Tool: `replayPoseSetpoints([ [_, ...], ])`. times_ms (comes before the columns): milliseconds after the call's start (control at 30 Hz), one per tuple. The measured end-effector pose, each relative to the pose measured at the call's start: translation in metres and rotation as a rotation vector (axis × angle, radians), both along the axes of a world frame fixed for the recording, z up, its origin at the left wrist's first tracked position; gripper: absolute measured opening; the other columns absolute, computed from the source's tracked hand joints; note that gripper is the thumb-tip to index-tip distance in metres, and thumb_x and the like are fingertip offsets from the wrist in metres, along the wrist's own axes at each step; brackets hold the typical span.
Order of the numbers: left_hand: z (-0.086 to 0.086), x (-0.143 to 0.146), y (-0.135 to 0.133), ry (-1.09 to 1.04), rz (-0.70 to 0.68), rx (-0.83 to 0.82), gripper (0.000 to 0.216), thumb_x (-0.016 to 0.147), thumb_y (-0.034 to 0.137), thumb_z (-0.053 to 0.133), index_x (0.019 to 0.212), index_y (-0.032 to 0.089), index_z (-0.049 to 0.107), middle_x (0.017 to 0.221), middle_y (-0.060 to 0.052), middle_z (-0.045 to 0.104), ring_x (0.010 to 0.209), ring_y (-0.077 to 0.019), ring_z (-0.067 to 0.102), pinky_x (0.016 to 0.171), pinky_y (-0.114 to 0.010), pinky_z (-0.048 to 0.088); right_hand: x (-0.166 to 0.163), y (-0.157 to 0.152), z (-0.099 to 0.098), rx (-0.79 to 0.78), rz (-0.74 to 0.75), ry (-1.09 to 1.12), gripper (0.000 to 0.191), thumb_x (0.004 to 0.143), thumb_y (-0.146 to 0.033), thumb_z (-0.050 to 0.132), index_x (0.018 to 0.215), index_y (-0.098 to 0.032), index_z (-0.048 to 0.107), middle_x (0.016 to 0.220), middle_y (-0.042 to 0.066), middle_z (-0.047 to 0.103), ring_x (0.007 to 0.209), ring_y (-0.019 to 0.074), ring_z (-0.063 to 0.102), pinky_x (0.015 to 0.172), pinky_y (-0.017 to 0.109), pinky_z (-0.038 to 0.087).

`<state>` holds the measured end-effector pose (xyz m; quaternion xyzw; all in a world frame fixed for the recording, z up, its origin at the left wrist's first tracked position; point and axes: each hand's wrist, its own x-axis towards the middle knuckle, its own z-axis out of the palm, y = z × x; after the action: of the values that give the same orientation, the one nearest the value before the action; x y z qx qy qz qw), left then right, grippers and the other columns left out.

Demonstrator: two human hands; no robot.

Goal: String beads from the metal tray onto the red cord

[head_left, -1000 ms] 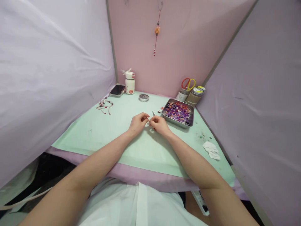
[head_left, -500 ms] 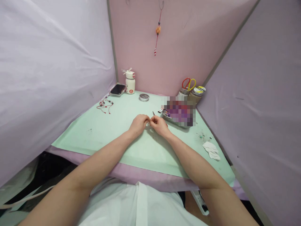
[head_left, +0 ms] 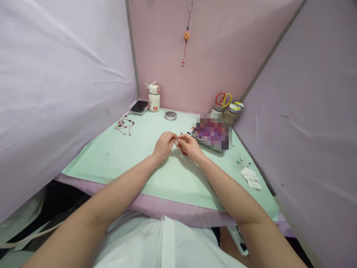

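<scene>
My left hand point(head_left: 164, 145) is closed in a pinch above the mat, thumb and fingertips together at a small, clear, shiny piece point(head_left: 176, 142) that looks like a bead. My right hand point(head_left: 191, 147) pinches at the same piece from the other side, so the fingertips of both hands nearly meet. Under the right palm a red loop point(head_left: 184, 152) shows, and a thin metal tip point(head_left: 181, 133) sticks out beyond the fingers. These look like parts of small scissors; whether the palm holds them or they lie on the mat, I cannot tell.
A metal tray point(head_left: 214, 147) with blurred contents stands right of my hands. Behind it are a jar with red- and yellow-handled scissors point(head_left: 223, 99) and a lidded jar point(head_left: 234, 109). A round tin point(head_left: 170, 115), bottle point(head_left: 154, 99), phone point(head_left: 139, 107), beaded cords point(head_left: 124, 124) and tissue point(head_left: 251, 178) lie around.
Both hands have lifted slightly away from me. The clear piece shows more between the fingertips, and the red loop now shows below the right palm instead of at its right side.
</scene>
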<state>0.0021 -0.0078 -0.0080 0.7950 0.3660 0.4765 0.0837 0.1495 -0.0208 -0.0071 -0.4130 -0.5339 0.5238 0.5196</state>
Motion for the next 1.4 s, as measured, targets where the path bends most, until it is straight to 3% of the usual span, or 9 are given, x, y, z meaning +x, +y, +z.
replayPoseSetpoints([
  [500, 0.004, 0.007, -0.009, -0.266, -0.022, -0.294, 0.011, 0.081, 0.018, 0.049, 0.077, 0.019, 0.059, 0.079, -0.002, 0.061, 0.078, -0.0146, 0.056, 0.074, -0.028, 0.044, 0.006, 0.001, 0.003, 0.007, -0.034, -0.099, 0.032, 0.062, -0.042, 0.070, 0.081, -0.018, 0.063, 0.059, -0.003, 0.054, 0.050, 0.0079, 0.043, 0.049, 0.022, 0.035],
  [900, 0.002, 0.010, -0.003, -0.454, -0.057, -0.499, 0.007, 0.074, 0.021, 0.056, 0.075, 0.017, 0.061, 0.074, -0.001, 0.064, 0.071, -0.0133, 0.057, 0.071, -0.028, 0.046, 0.006, 0.000, 0.003, 0.124, -0.048, -0.283, 0.027, 0.071, -0.045, 0.061, 0.074, -0.018, 0.057, 0.056, -0.005, 0.049, 0.051, 0.0084, 0.040, 0.051, 0.022, 0.032],
  [1100, 0.004, 0.010, -0.005, -0.476, -0.064, -0.510, 0.008, 0.073, 0.024, 0.058, 0.074, 0.017, 0.062, 0.073, -0.001, 0.065, 0.070, -0.0137, 0.058, 0.071, -0.028, 0.047, 0.004, -0.002, 0.002, 0.178, -0.058, -0.370, 0.020, 0.078, -0.040, 0.052, 0.076, -0.020, 0.051, 0.060, -0.005, 0.050, 0.052, 0.0085, 0.042, 0.051, 0.021, 0.034],
  [1400, 0.005, 0.007, -0.005, -0.404, -0.037, -0.451, 0.008, 0.077, 0.023, 0.055, 0.078, 0.017, 0.061, 0.075, -0.001, 0.065, 0.070, -0.0127, 0.059, 0.070, -0.027, 0.047, 0.000, -0.004, 0.009, 0.078, -0.026, -0.156, 0.023, 0.075, -0.041, 0.055, 0.082, -0.019, 0.055, 0.076, 0.000, 0.060, 0.069, 0.0115, 0.058, 0.057, 0.022, 0.045],
])
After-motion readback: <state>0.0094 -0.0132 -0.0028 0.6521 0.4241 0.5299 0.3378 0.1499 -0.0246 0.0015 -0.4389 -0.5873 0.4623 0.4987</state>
